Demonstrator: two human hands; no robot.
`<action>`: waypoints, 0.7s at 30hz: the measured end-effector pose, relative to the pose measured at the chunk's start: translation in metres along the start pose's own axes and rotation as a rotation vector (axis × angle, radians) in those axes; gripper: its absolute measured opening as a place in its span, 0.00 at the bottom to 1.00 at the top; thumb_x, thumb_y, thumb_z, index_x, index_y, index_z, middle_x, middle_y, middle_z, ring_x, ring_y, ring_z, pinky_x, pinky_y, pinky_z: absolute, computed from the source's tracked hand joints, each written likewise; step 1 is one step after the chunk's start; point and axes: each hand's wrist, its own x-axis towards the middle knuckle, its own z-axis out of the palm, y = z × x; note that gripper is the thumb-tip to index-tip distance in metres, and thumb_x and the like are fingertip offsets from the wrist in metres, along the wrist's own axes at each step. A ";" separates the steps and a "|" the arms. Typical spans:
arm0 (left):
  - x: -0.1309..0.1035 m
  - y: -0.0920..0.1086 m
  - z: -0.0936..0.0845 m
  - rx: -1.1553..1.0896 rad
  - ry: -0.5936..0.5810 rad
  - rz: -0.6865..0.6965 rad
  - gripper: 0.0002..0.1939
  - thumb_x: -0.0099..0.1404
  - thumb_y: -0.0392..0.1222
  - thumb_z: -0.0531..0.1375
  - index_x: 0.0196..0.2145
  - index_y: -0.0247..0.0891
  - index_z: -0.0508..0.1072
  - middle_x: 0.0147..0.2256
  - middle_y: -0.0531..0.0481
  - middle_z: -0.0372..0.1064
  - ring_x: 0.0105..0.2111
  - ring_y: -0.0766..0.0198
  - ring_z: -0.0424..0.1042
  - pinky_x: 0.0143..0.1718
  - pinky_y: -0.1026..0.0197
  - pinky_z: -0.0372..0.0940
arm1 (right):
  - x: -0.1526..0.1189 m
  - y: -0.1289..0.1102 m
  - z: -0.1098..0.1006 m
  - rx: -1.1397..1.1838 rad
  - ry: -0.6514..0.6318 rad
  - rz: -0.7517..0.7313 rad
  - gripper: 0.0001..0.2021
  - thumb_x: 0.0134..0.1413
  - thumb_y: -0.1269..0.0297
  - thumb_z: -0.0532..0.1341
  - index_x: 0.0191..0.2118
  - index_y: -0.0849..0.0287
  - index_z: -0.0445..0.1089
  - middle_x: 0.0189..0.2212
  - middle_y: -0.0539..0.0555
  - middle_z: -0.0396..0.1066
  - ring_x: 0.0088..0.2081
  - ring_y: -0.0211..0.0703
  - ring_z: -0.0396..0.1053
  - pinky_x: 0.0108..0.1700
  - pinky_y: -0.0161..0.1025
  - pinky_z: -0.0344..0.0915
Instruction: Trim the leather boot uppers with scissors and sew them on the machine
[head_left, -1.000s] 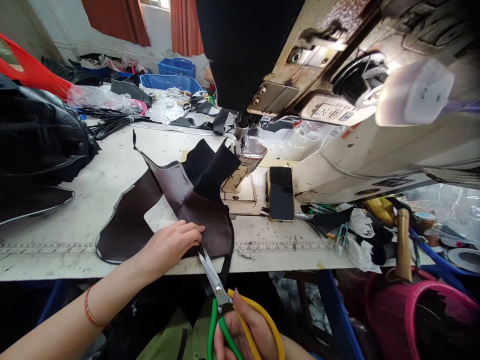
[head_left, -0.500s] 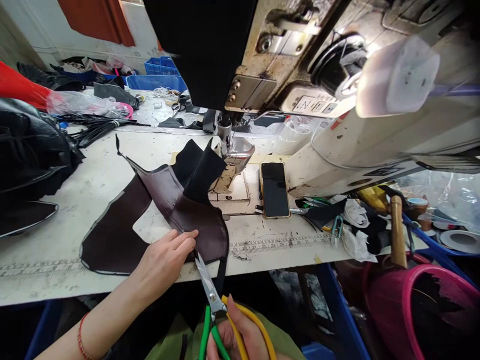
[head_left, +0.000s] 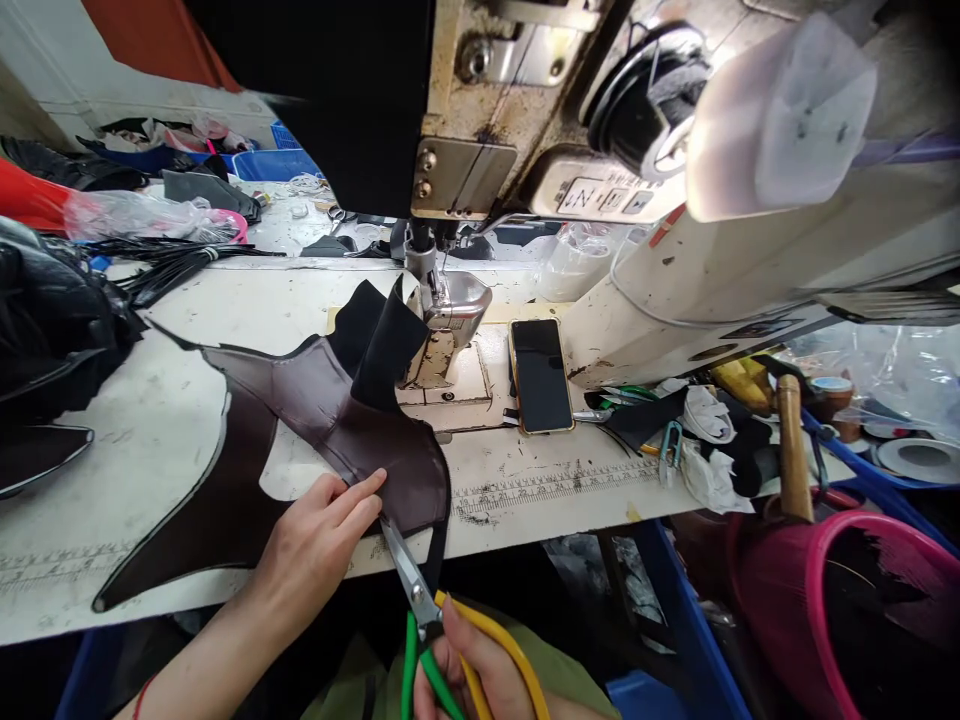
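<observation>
A dark brown leather piece (head_left: 397,455) with black fabric flaps lies on the sewing machine's bed, its left part spread toward the front edge. My left hand (head_left: 319,530) grips the piece's near edge, index finger stretched over the top and thumb hidden. In my right hand (head_left: 480,660) are scissors (head_left: 412,575) with one green and one yellow handle. Their blades point up and away, tips at the leather edge just beside my left fingertips; whether the tips are under the leather I cannot tell. A narrow black strip (head_left: 437,550) hangs from the piece's right corner.
The machine's presser foot area (head_left: 435,290) stands just behind the leather. A phone (head_left: 540,375) lies right of it. Scraps and small snips (head_left: 670,450) lie farther right, above a pink bucket (head_left: 821,600). Black material (head_left: 60,310) is heaped at left.
The leather's left part has swung out left and toward the front edge. My left hand has shifted slightly left and down in view; the scissors stay by its fingers. The view has shifted slightly.
</observation>
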 end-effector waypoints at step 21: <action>-0.020 0.036 -0.001 -0.171 0.199 -0.268 0.11 0.66 0.26 0.54 0.41 0.40 0.67 0.53 0.43 0.71 0.50 0.52 0.62 0.46 0.47 0.65 | -0.004 0.005 -0.004 -0.106 0.019 0.098 0.46 0.37 0.18 0.41 0.21 0.63 0.66 0.15 0.48 0.55 0.17 0.31 0.50 0.20 0.31 0.43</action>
